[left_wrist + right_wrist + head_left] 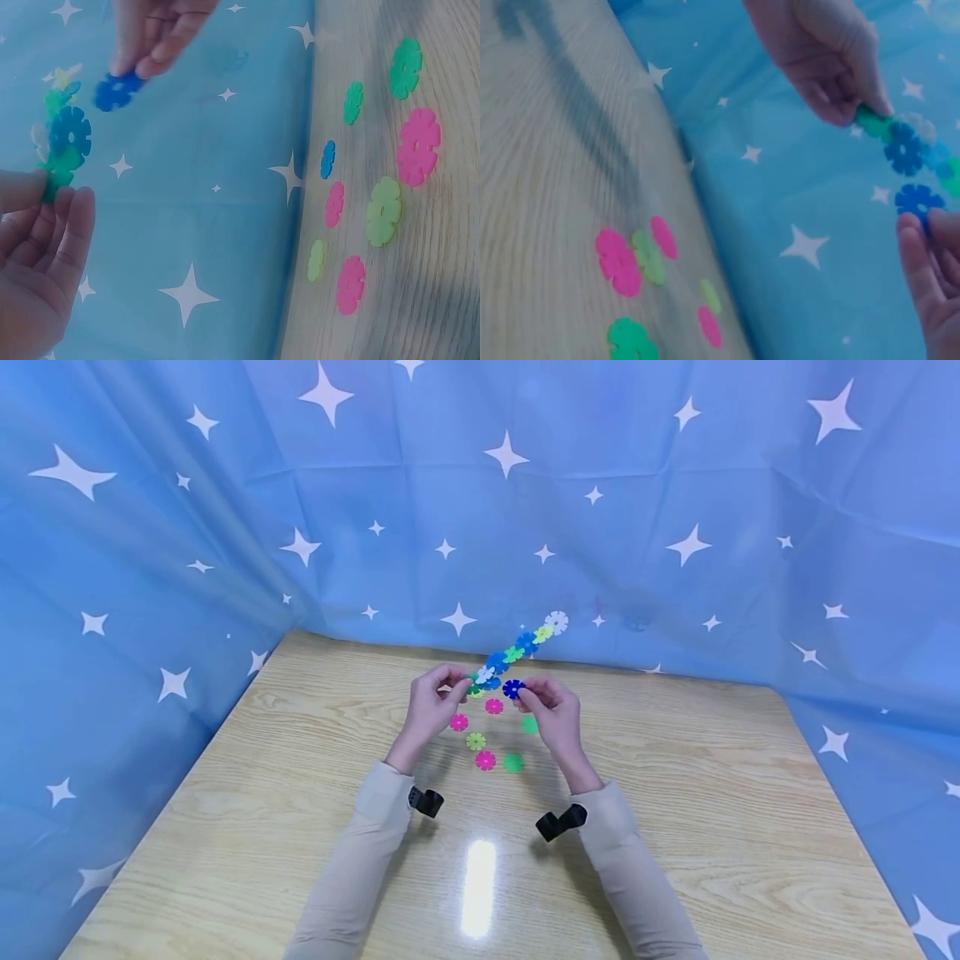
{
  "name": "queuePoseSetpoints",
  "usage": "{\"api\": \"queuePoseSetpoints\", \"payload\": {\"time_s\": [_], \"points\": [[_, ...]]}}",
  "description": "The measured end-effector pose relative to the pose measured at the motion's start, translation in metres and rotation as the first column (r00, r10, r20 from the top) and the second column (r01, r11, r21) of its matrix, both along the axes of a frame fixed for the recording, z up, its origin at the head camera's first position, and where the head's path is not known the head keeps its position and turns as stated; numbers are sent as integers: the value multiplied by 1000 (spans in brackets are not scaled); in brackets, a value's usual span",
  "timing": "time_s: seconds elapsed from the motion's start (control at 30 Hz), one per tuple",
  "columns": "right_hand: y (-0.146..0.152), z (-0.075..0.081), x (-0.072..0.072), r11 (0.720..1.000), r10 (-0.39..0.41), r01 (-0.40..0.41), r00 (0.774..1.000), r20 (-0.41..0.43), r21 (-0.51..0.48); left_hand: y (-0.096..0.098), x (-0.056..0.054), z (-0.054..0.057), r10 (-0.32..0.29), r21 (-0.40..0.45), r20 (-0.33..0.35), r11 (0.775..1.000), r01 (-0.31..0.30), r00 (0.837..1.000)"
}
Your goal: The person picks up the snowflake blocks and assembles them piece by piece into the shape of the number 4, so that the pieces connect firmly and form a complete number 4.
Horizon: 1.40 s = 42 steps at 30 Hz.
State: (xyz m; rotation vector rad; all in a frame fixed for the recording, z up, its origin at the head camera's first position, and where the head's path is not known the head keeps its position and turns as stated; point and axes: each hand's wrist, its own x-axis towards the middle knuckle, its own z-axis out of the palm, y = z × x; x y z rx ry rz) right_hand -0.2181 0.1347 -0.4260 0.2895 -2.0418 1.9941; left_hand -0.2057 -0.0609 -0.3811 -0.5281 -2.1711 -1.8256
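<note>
My left hand point(429, 702) pinches a green notched flower-shaped disc point(58, 182) between thumb and fingers. That disc is the near end of a chain of interlocking plastic discs point(527, 643) in blue, green, white and yellow, which slants up and away to a white disc point(557, 623). Between the thumb and fingers of my right hand point(557, 714) is a single dark blue disc point(513, 689), held just beside the chain's near end. The right wrist view shows a small gap between this blue disc point(919, 199) and a blue disc of the chain point(904, 148).
Loose discs lie on the wooden table point(712, 793) below the hands: several pink ones point(486, 761), green ones point(513, 763) and yellow-green ones point(476, 742), and a small blue one point(328, 160). A blue star-patterned curtain point(480, 502) hangs behind the table.
</note>
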Motion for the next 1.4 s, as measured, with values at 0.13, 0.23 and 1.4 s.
{"api": "queuePoseSetpoints", "payload": {"time_s": [0.13,0.23,1.4], "points": [[-4,15,9,999,4,-5,999,-54,-32,0,0,0,-10,1,1,1000,10,1000],[-7,24,14,1000,4,-6,998,-68,-30,0,0,0,-13,-6,4,1000,13,1000],[-17,16,22,998,-48,42,987,-152,-41,2,2,-2,-32,11,52,999,31,998]]}}
